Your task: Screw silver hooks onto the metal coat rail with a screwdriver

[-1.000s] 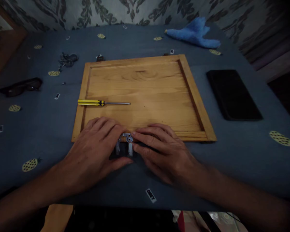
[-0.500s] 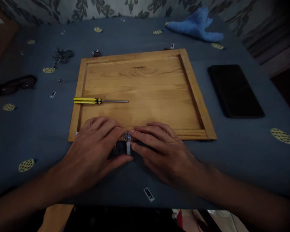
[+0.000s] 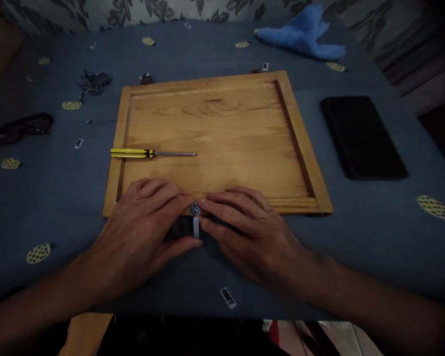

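A small metal latch (image 3: 195, 208) with two holes in its plate sits on the near edge of a framed wooden panel (image 3: 215, 131). Its flat metal tab hangs down over that edge. My left hand (image 3: 144, 227) pinches around the latch from the left, index finger at the plate and thumb by the tab's lower end. From the right, fingertips of my right hand (image 3: 252, 230) press against the plate and the tab. A screwdriver (image 3: 133, 153) with a yellow and black handle lies across the panel's left side.
Sunglasses (image 3: 20, 129) and a pile of small dark hardware (image 3: 93, 81) lie to the left, with a tiny screw (image 3: 88, 121) nearby. A black tablet-like slab (image 3: 364, 137) is on the right. A blue cloth (image 3: 302, 35) rests at the back of the patterned tablecloth (image 3: 215, 284).
The view has shifted slightly, so the panel and the things around it appear a little higher. Both hands stay at the latch with hardly any change.
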Tool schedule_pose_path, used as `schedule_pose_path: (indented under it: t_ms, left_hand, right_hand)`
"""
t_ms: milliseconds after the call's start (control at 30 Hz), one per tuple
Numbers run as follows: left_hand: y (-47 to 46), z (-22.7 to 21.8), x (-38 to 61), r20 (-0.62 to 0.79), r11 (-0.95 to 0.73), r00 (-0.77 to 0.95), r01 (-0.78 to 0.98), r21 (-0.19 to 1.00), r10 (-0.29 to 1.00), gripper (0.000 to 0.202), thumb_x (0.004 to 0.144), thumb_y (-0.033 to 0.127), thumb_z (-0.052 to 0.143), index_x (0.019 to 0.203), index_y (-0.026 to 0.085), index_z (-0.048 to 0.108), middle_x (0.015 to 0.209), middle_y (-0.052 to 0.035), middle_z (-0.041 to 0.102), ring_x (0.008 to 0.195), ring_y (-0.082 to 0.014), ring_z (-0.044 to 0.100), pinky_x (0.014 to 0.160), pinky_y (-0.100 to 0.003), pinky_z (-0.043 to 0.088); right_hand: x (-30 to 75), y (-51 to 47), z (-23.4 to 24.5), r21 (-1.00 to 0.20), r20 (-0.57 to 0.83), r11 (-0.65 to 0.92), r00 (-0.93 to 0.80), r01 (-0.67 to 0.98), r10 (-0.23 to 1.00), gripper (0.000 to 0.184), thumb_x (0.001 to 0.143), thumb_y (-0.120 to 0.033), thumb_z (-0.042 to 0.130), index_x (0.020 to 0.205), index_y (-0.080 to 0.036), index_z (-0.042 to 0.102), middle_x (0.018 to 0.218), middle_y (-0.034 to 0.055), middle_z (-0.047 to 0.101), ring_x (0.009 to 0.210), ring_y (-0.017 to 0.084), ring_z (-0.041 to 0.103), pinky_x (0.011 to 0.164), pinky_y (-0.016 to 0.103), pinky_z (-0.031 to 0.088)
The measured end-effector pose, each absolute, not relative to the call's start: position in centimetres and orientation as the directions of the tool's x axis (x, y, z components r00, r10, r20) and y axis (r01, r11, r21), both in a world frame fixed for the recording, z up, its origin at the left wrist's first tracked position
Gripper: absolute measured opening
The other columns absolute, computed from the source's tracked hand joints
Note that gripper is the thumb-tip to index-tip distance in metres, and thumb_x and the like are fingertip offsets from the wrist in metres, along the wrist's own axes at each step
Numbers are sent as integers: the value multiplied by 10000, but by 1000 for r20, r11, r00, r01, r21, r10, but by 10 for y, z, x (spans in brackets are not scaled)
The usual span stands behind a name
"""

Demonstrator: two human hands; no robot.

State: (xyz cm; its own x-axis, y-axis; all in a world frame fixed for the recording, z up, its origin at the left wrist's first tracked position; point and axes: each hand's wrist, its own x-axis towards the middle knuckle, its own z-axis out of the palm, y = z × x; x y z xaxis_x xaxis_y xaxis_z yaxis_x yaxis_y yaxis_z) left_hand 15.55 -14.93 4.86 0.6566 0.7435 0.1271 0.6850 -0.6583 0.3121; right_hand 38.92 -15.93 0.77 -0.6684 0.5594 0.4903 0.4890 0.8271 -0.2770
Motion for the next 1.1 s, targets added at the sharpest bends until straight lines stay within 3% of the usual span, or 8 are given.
schedule_pose_path:
  t_ms: [633,1100]
  left_hand:
    - [-149,48,155,127,-656,657,677,333,743,379,942,513,617,1144,192,599,1128,-42,690,1053,-241,604,915,-428,440]
    - [-148,49,154,129,-673,673,668,319,729,379,943,505,620,1147,185,602,1132,-38,692,1055,-240,603,919,-423,435]
  right_hand:
    - [390,-160,11,-319,498,830,-664,457,557,200,975,-111,577,1147,-117,679,1266,99,718,1215,251,611,1062,450,518]
    - [388,-160,12,-294,482,812,-656,504,581,218,995,-149,534,1120,-209,701,1242,36,739,1188,241,635,1065,476,509]
